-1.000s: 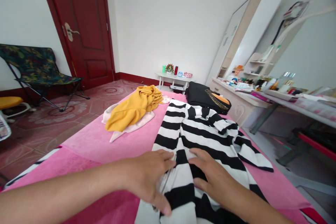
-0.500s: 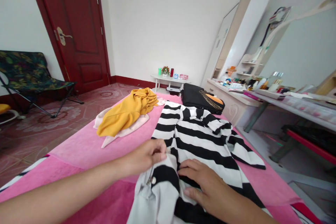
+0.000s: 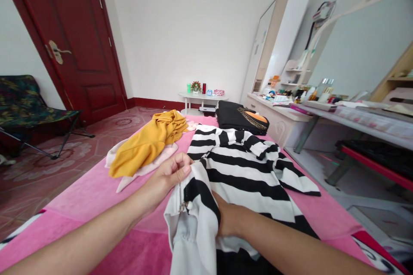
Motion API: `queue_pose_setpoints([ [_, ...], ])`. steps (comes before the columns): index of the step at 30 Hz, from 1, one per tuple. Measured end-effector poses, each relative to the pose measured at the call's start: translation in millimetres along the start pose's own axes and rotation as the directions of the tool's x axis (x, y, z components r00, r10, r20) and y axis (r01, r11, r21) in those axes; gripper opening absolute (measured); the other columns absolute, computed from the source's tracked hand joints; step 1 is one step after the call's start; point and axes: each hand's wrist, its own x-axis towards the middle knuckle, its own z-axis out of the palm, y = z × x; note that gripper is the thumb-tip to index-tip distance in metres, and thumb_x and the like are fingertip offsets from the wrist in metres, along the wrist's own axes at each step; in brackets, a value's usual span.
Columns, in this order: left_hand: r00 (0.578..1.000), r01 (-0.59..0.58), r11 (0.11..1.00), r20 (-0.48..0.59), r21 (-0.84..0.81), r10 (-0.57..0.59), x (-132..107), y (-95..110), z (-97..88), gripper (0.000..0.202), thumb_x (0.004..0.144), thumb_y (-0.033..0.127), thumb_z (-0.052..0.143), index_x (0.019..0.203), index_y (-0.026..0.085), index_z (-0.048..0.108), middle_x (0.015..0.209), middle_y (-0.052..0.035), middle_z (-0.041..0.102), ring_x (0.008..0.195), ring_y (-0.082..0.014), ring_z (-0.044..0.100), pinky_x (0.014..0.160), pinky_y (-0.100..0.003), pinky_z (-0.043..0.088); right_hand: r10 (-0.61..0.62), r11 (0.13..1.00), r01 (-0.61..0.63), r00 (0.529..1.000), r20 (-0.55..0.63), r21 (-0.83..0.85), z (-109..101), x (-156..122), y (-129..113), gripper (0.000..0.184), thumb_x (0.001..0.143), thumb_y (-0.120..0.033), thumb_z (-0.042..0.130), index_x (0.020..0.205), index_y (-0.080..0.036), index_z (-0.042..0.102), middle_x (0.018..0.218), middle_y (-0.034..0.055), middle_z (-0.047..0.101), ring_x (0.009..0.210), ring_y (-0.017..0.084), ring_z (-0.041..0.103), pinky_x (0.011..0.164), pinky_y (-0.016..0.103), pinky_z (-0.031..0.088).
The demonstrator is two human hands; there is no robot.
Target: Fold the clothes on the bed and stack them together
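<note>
A black-and-white striped garment (image 3: 251, 178) lies spread over the pink blanket (image 3: 87, 195), one sleeve out to the right. My left hand (image 3: 176, 171) is closed, pinching the garment's raised edge at the top of a zipper (image 3: 180, 197). The zipper's metal pull hangs just below, beside a round white button. My right hand (image 3: 229, 220) reaches beneath the lifted striped fold from the right; the fabric hides its fingers. Left of both hands, a crumpled mustard-yellow garment (image 3: 138, 148) rests on a pale pink cloth (image 3: 164, 154).
Folded black clothing (image 3: 230, 118) sits at the bed's far end. On the right is a dressing table (image 3: 274, 111) crowded with bottles. A small white table (image 3: 206, 96) stands by the wall, and a folding chair (image 3: 29, 99) is at left near the red door (image 3: 77, 43).
My left hand has raised the zipper edge of the striped garment. My right hand has gone from lying on the stripes to under the fold. The view has swung slightly right.
</note>
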Motion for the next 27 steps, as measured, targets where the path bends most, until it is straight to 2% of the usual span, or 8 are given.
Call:
queue_pose_setpoints([
  [5,0.998,0.022,1.000,0.063,-0.004,-0.021,1,-12,7.9,0.033,0.081,0.043,0.062,0.075,0.017,0.042,0.077,0.0013,0.050,0.067,-0.0098,0.046,0.060,-0.021,0.035,-0.127,0.991,0.121,0.979,0.158,0.050,-19,-45,-25,0.024,0.077,-0.030,0.060,0.098,-0.026,0.070,0.102,0.0014,0.069,0.113,0.024,0.050,0.111,0.040,0.023],
  [9,0.982,0.074,0.984,0.162,0.161,-0.101,-7,-28,18.5,0.029,0.081,0.044,0.060,0.077,0.017,0.048,0.070,0.0033,0.047,0.062,-0.0087,0.042,0.055,-0.019,0.033,0.075,0.978,-0.107,0.981,0.178,0.178,-47,-78,-44,0.027,0.079,-0.028,0.060,0.103,-0.021,0.068,0.109,0.0056,0.065,0.106,0.021,0.056,0.095,0.031,0.042],
  [13,0.867,0.081,0.875,0.399,0.477,-0.297,-11,-31,27.3,0.017,0.082,0.033,0.057,0.081,0.016,0.062,0.069,0.0011,0.056,0.061,-0.0103,0.051,0.054,-0.020,0.038,0.234,0.939,-0.267,0.957,0.169,0.217,-63,-90,-25,0.021,0.078,-0.011,0.049,0.077,-0.018,0.069,0.075,-0.0005,0.064,0.070,0.011,0.058,0.066,0.019,0.045],
  [16,0.773,0.182,0.804,0.423,0.566,-0.472,9,-20,31.5,0.017,0.083,0.028,0.051,0.082,0.016,0.063,0.072,-0.0015,0.062,0.057,-0.0128,0.058,0.052,-0.022,0.045,0.376,0.916,-0.376,0.926,0.032,0.142,-77,-86,14,0.023,0.080,-0.011,0.047,0.078,-0.017,0.069,0.072,-0.0003,0.064,0.063,0.011,0.057,0.060,0.020,0.044],
  [18,0.842,0.128,0.737,0.320,0.663,-0.434,35,-18,32.5,0.019,0.084,0.024,0.046,0.083,0.015,0.063,0.075,-0.0045,0.065,0.059,-0.0156,0.062,0.055,-0.026,0.048,0.404,0.914,-0.406,0.900,-0.165,0.025,-93,-78,46,0.022,0.081,-0.016,0.048,0.085,-0.019,0.069,0.084,0.0023,0.067,0.074,0.015,0.061,0.070,0.025,0.047],
  [21,0.999,-0.029,0.468,0.043,0.883,-0.020,80,-35,28.3,0.029,0.083,0.014,0.042,0.102,0.015,0.063,0.100,-0.0123,0.067,0.088,-0.0229,0.065,0.078,-0.034,0.050,0.343,0.857,-0.478,0.808,-0.479,-0.191,-125,-64,99,0.023,0.080,-0.019,0.050,0.094,-0.020,0.068,0.106,0.0061,0.065,0.099,0.021,0.059,0.090,0.035,0.044],
  [23,0.986,0.032,0.279,-0.076,0.960,0.148,103,-59,21.6,0.043,0.082,0.011,0.041,0.123,0.012,0.053,0.127,-0.0180,0.055,0.114,-0.0268,0.054,0.094,-0.039,0.043,0.333,0.769,-0.585,0.711,-0.620,-0.258,-143,-56,134,0.027,0.079,-0.020,0.050,0.102,-0.019,0.065,0.114,0.0085,0.062,0.107,0.024,0.056,0.095,0.038,0.041],
  [27,0.991,0.102,0.108,-0.111,0.989,0.076,123,-107,7.7,0.051,0.088,0.019,0.035,0.137,0.004,0.036,0.147,-0.0203,0.033,0.137,-0.0287,0.028,0.109,-0.045,0.026,0.449,0.603,-0.771,0.538,-0.713,-0.203,-159,-46,192,0.044,0.077,-0.029,0.057,0.118,-0.014,0.055,0.119,0.0151,0.059,0.109,0.028,0.055,0.092,0.040,0.043],
])
